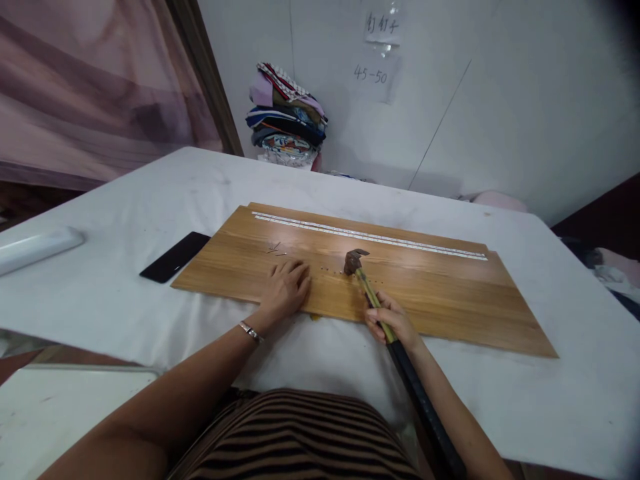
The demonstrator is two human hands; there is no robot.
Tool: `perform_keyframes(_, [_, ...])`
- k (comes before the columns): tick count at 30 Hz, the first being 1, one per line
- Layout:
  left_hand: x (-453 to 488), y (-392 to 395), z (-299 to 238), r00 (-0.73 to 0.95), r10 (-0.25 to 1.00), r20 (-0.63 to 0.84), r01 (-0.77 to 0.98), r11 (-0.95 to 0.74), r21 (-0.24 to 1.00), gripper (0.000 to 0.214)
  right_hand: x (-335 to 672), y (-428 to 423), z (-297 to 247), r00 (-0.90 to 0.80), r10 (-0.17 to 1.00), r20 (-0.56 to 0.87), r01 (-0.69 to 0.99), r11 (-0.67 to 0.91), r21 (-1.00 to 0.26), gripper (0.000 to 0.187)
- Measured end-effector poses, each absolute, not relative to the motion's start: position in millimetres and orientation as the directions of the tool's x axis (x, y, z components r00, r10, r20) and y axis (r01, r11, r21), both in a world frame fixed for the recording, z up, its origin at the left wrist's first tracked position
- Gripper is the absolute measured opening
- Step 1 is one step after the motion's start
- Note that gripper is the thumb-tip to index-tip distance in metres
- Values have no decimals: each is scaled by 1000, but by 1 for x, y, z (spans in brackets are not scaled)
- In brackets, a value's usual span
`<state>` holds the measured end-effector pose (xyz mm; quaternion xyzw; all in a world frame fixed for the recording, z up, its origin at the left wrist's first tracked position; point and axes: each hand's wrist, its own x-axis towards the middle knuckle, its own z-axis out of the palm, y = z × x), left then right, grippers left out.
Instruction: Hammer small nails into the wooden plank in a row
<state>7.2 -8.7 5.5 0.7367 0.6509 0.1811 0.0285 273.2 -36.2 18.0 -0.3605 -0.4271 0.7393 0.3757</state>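
A wooden board lies flat on the white-covered table in front of me. My right hand is wrapped round the handle of a claw hammer, whose rusty head is down at the board's middle, by a row of small nail heads. Whether the head touches a nail I cannot tell. Resting on the board left of the hammer, my left hand has its fingers spread loosely and holds nothing visible. Just beyond its fingertips lie several loose nails. Two white measuring strips run along the board's far side.
A black tablet-like slab sits by the board's left end. At the far left is a white roll on the table. Folded clothes are stacked against the back wall, and a pink curtain hangs at left.
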Motion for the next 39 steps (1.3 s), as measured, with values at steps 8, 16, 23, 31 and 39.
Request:
perform_keyframes(8, [7,-8,7,88,970,227,940,-156,303,36,273,-35,18,-468,857,-216,-248,-362,-898,42])
perform_keyframes(16, [7,-8,7,81,973,215,942,-145,302,37,273,-35,18,-463,858,-221,-279,-378,-883,45])
perform_keyframes(23, [6,-8,6,76,971,227,943,-144,299,36,273,-35,17,-478,851,-217,-273,-379,-884,44])
perform_keyframes(31, [6,-7,5,70,970,233,944,-140,299,38,272,-36,19,-459,856,-240,-269,-391,-880,43])
perform_keyframes(39, [5,-7,5,79,970,228,944,-146,294,35,272,-37,21,-452,858,-242,-271,-390,-880,41])
